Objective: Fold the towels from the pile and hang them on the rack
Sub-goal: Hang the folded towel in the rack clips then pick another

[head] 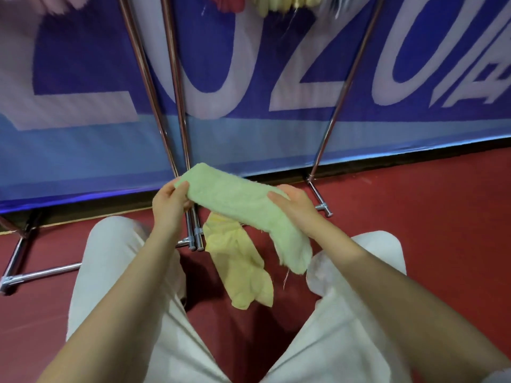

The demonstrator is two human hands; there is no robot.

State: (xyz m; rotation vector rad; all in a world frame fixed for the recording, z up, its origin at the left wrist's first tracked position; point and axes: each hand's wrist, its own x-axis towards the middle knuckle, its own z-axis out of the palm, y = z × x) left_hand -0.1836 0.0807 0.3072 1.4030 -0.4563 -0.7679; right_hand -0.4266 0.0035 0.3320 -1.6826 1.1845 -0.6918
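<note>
Holding: green towel [237, 208], folded into a long strip, stretched between both hands above the knees.
Left hand [168, 203]: pinches the strip's end at 10 o'clock, thumb on top.
Right hand [293, 205]: grips the strip near its middle; the loose end droops toward 5 o'clock.
Yellow towel [240, 266]: crumpled on the red floor [414, 211] between the legs, at 6 o'clock of the green one.
Rack [177, 106]: chrome legs rise at 12 o'clock; hung towels [276, 4] at the top edge.
Backdrop: blue banner [83, 64].
</note>
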